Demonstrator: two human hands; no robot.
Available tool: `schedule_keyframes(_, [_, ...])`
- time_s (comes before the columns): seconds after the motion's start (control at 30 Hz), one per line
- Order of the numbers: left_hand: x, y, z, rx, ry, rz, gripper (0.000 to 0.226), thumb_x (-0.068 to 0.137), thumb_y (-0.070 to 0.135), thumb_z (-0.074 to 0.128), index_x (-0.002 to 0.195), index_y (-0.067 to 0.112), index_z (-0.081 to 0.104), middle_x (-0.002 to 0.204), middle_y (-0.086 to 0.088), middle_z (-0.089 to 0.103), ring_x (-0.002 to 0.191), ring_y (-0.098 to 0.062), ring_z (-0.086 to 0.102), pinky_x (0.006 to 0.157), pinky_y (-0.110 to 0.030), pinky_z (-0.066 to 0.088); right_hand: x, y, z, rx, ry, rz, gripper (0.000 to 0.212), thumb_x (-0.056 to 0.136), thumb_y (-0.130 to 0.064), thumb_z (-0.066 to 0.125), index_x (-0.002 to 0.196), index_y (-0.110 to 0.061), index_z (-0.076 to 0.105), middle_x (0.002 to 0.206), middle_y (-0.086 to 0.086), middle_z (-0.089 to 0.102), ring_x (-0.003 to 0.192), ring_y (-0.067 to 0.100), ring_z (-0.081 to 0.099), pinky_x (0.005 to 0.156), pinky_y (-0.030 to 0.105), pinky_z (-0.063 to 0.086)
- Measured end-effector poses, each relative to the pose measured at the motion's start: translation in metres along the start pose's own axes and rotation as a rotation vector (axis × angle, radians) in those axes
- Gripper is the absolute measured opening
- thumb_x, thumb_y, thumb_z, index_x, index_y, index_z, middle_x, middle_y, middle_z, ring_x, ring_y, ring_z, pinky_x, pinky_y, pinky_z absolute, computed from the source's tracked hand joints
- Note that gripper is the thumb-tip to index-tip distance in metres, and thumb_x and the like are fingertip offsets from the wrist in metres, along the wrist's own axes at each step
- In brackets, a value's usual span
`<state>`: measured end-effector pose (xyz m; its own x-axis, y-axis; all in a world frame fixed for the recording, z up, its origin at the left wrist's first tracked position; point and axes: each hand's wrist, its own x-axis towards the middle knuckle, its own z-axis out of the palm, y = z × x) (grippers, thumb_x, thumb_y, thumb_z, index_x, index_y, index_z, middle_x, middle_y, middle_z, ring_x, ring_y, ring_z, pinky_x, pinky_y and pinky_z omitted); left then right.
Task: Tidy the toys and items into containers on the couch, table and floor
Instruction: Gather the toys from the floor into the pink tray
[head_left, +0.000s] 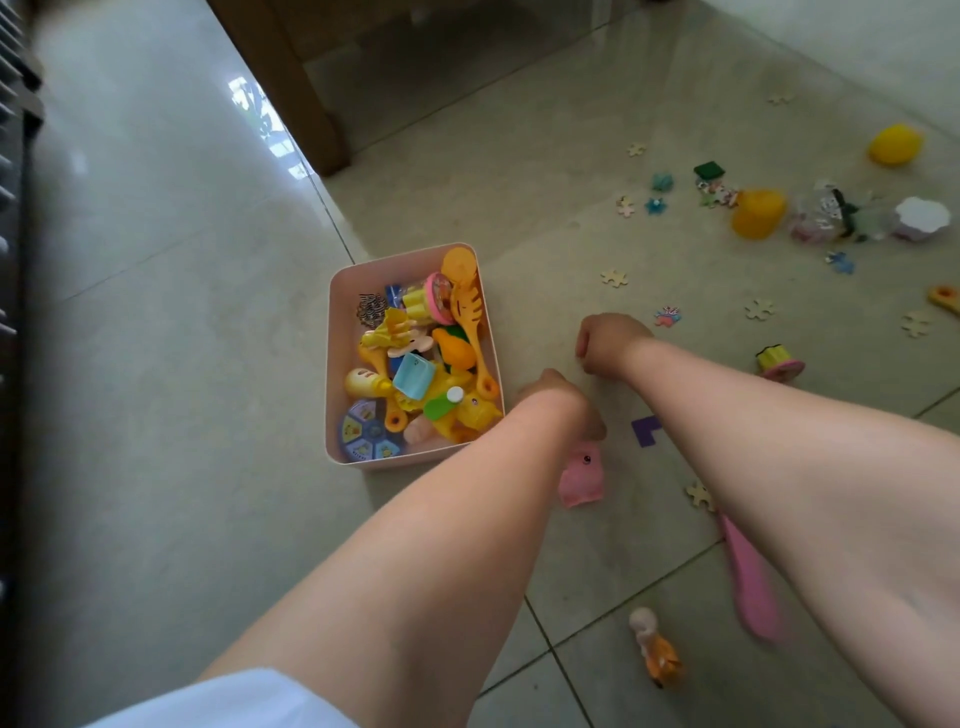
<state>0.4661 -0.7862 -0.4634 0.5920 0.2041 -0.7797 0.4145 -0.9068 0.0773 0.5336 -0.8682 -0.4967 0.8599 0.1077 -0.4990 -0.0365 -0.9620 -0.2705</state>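
A pink bin stands on the tiled floor, filled with several yellow, orange and blue plastic toys. Just right of the bin's near corner, my left hand curls down onto the top of a pink animal toy and grips it. My right hand is a little farther out, knuckles up, fingers curled toward the floor. Nothing shows inside it. A purple L-shaped block lies between my forearms.
Puzzle pieces are scattered over the floor. A pink flat toy, a small doll, a yellow-pink cup toy, yellow shells and a white lid lie to the right. A wooden furniture leg stands behind the bin.
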Motion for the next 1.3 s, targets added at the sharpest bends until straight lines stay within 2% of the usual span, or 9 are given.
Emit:
schedule_keyframes(0.13, [0.001,0.003,-0.004,-0.138,0.068,0.035,0.077,0.081,0.036,0.068,0.139,0.017,0.022,0.124,-0.014,0.045,0.107,-0.031,0.056,0.066,-0.036,0.046,-0.007,-0.006,-0.012,0.113,-0.024,0.0,0.032,0.089,-0.007,0.051,0.119,-0.007,0.063,0.116,0.007,0.066,0.111,0.027,0.06,0.093,0.029,0.048])
schedule_keyframes(0.23, [0.002,0.006,-0.026,-0.195,0.196,0.123,0.063,0.083,0.038,0.065,0.132,0.015,0.034,0.107,-0.009,0.052,0.098,-0.028,0.059,0.064,-0.032,0.047,-0.006,-0.012,-0.028,0.497,-0.017,0.078,0.03,0.089,0.0,0.05,0.116,-0.004,0.063,0.082,0.003,0.06,0.084,0.024,0.06,0.087,0.035,0.052])
schedule_keyframes(0.33, [-0.012,-0.004,-0.067,-0.119,0.294,0.186,0.042,0.092,0.041,0.051,0.121,0.01,0.051,0.084,-0.006,0.053,0.086,-0.026,0.058,0.061,-0.028,0.043,-0.004,-0.03,-0.043,0.794,-0.011,0.136,0.034,0.089,-0.001,0.051,0.123,0.003,0.06,0.1,0.016,0.066,0.077,0.019,0.057,0.082,0.033,0.055])
schedule_keyframes(0.47, [-0.026,-0.035,-0.116,0.054,0.31,0.178,0.033,0.098,0.039,0.042,0.107,0.01,0.054,0.094,-0.01,0.059,0.089,-0.03,0.059,0.073,-0.031,0.042,-0.005,-0.071,-0.048,1.056,-0.083,0.103,0.035,0.093,-0.005,0.051,0.126,0.005,0.057,0.083,0.01,0.059,0.063,0.013,0.053,0.058,0.02,0.053])
schedule_keyframes(0.57, [-0.028,-0.07,-0.134,0.113,0.304,0.123,0.029,0.098,0.034,0.048,0.077,0.013,0.044,0.123,-0.011,0.06,0.113,-0.03,0.058,0.081,-0.035,0.044,-0.009,-0.101,-0.041,1.027,-0.169,0.004,0.029,0.092,-0.009,0.053,0.118,-0.001,0.061,0.095,0.012,0.059,0.067,0.013,0.055,0.066,0.023,0.052])
schedule_keyframes(0.7, [-0.021,-0.095,-0.133,0.17,0.272,-0.019,0.037,0.099,0.029,0.045,0.128,0.008,0.055,0.135,-0.011,0.053,0.126,-0.03,0.05,0.098,-0.038,0.043,-0.018,-0.116,-0.037,0.732,-0.258,-0.082,0.023,0.092,-0.014,0.056,0.112,-0.005,0.061,0.097,0.012,0.063,0.083,0.021,0.063,0.074,0.03,0.056])
schedule_keyframes(0.8, [-0.016,-0.095,-0.124,0.172,0.445,-0.148,0.048,0.09,0.028,0.057,0.135,0.011,0.05,0.132,-0.012,0.053,0.123,-0.033,0.049,0.094,-0.04,0.045,-0.012,-0.105,-0.037,0.677,-0.105,-0.035,0.028,0.091,-0.017,0.058,0.112,0.0,0.065,0.098,0.012,0.067,0.089,0.023,0.064,0.083,0.034,0.056])
schedule_keyframes(1.03, [-0.006,-0.036,-0.089,0.173,0.62,0.265,0.031,0.089,0.016,0.052,0.12,0.014,0.055,0.124,-0.013,0.056,0.118,-0.032,0.05,0.092,-0.033,0.042,-0.011,-0.038,-0.044,0.607,0.028,0.149,0.025,0.094,-0.014,0.053,0.112,0.0,0.065,0.1,0.013,0.066,0.086,0.021,0.06,0.073,0.029,0.051])
schedule_keyframes(1.3, [0.006,0.016,-0.019,0.102,0.232,0.51,0.045,0.088,0.034,0.066,0.124,0.011,0.052,0.124,-0.011,0.056,0.113,-0.03,0.053,0.089,-0.035,0.046,-0.026,0.066,-0.051,0.287,0.23,0.295,0.024,0.089,-0.023,0.064,0.108,-0.012,0.071,0.117,0.01,0.067,0.109,0.03,0.061,0.095,0.033,0.049])
